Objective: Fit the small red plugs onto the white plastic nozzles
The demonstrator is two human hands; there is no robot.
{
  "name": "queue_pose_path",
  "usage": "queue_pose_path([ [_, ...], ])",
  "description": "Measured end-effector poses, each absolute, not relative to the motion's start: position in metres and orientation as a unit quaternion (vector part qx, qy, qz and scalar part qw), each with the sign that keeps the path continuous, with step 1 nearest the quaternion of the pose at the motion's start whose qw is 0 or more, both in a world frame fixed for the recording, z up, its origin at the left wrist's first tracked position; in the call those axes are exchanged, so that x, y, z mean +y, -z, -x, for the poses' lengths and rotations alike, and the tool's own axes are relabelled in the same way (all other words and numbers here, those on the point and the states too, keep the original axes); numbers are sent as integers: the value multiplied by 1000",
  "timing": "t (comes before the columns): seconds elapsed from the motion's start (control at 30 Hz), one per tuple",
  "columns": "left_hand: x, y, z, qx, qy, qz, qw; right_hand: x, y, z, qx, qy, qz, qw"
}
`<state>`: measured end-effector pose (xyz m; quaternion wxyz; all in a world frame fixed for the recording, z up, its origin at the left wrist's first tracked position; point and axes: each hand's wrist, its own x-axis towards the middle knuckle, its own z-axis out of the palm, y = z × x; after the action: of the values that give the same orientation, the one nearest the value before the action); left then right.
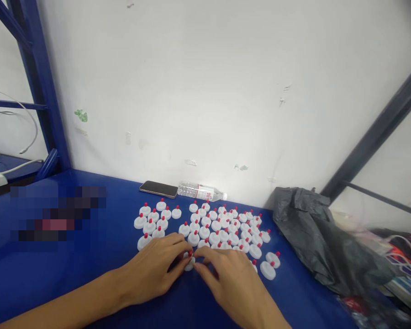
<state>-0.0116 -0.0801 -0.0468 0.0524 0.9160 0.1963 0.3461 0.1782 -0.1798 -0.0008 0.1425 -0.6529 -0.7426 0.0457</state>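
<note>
Between the fingertips of my two hands is a white round cap with a red tip, low over the blue tabletop. My left hand pinches it from the left, thumb and forefinger near the red tip. From the other side, my right hand has its thumb and forefinger at the cap's right edge. Many like caps stand red tip up just beyond: a smaller group at the left and a larger, dense group at the centre and right. My hands hide some of the nearest ones.
A dark-screened phone and a clear plastic bottle lie along the wall. At the right, a dark grey plastic bag rests beside cables and clutter. A blue metal post rises at the left; part of the tabletop there is pixelated.
</note>
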Motion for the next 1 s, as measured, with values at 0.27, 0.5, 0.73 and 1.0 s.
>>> queue_pose_path([
  [0.27, -85, 42, 13, 184, -361, -912, 66, -180, -1, -178, -741, -56, 653, 144],
  [0.5, -87, 25, 15, 237, -389, -884, 104, -182, -5, -178, -750, -28, 634, 186],
  [0.73, -53, 22, 29, 364, -413, -835, -26, -183, -6, -176, -749, 6, 596, 290],
  [1.0, 4, 39, 45, 574, -360, -715, 174, -164, -55, -258, -666, 69, 627, 398],
])
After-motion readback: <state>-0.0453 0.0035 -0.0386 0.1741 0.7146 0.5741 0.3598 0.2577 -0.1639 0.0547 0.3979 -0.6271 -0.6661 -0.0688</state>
